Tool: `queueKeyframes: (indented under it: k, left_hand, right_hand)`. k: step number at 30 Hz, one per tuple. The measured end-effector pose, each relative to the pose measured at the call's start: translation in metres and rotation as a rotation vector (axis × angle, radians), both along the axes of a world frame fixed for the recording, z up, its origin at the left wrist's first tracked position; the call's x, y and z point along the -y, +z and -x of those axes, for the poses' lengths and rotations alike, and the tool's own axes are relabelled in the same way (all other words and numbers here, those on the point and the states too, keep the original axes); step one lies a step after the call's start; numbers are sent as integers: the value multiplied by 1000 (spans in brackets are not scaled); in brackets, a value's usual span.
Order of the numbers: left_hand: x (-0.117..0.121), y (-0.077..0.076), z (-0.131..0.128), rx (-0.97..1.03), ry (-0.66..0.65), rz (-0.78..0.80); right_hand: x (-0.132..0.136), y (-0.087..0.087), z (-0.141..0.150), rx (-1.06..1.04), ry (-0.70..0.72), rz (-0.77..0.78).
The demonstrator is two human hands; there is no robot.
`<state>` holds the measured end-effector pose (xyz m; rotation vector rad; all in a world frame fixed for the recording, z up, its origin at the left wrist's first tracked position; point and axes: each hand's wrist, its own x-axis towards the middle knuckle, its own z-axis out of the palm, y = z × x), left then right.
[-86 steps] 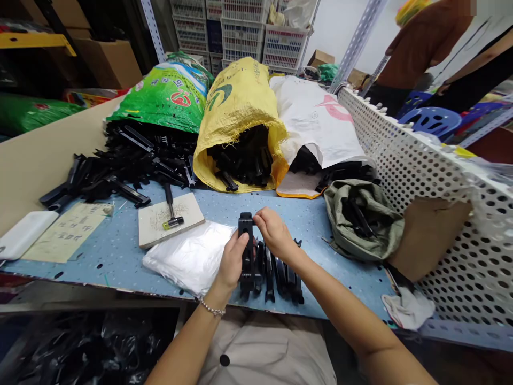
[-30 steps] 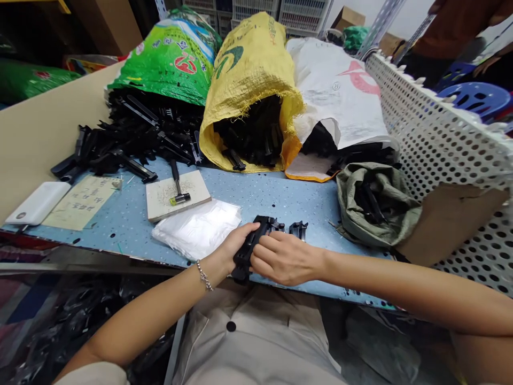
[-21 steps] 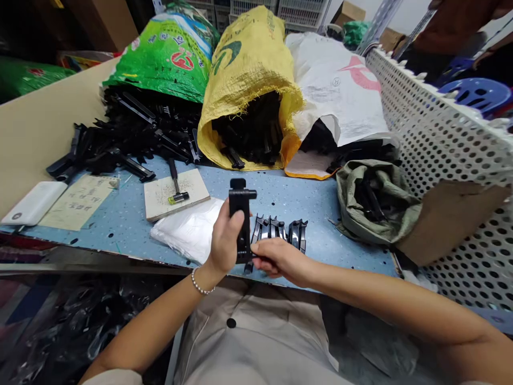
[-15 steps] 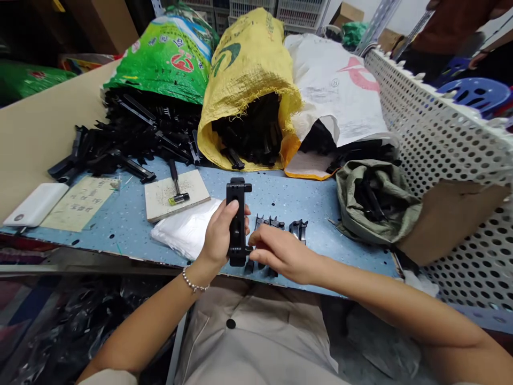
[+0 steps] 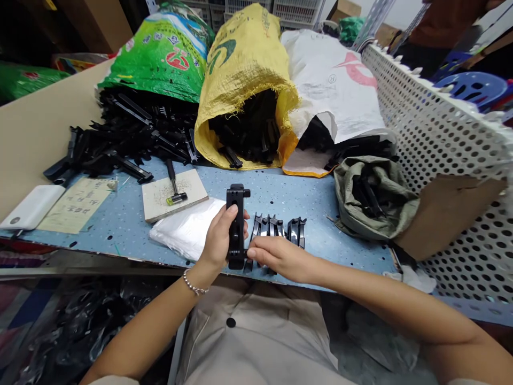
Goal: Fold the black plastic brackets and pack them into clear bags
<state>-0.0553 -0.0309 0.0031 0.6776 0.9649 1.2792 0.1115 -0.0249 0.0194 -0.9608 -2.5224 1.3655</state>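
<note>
My left hand is wrapped round a black plastic clamp part, held upright at the near edge of the blue table. My right hand pinches the lower end of that same part, fingers closed. Just behind my right hand, a row of several like black parts stands on edge on the table. A flat stack of clear plastic bags lies just left of my left hand.
A small hammer rests on a beige block. Behind are a green sack, a yellow sack and a white sack spilling black parts, and an olive cloth bag. A perforated white panel walls the right. Another person stands beyond it.
The black part went from lying low between both hands to standing upright in my left hand. My right hand moved to its lower end. The view shifted slightly.
</note>
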Motion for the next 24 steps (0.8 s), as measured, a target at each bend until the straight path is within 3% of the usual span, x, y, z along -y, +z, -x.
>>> queueKeyframes:
  k: [2,4,8,12,15,20,22,24]
  left_hand:
    - [-2,-7,6,13,-45,91]
    - [-3,-20,12,-44,-48,159]
    - [-9,-57,12,-172,18,198]
    - [-16,-89,-13,-390,60,180]
    - [-16,-101,-31,-613,55,25]
    - [-10,-116,-36,-925,39,-263]
    - [-8,-118,-35,-922,25,-285]
    - [-6,-117,-34,-860,44,-280]
  right_hand:
    - [-8,6,-13,172,-13,-243]
    - [-15,6,-31,440,-126,-350]
    - [-16,-18,-59,853,-495,-256]
    - [-6,-57,-60,856,-631,-248]
    - [-4,-70,-64,870,-695,-266]
    - [-32,-52,-68,836,-612,-396]
    - [-61,-43,-45,733,-568,-491]
    - [-100,-35,-5,576,-553,-482]
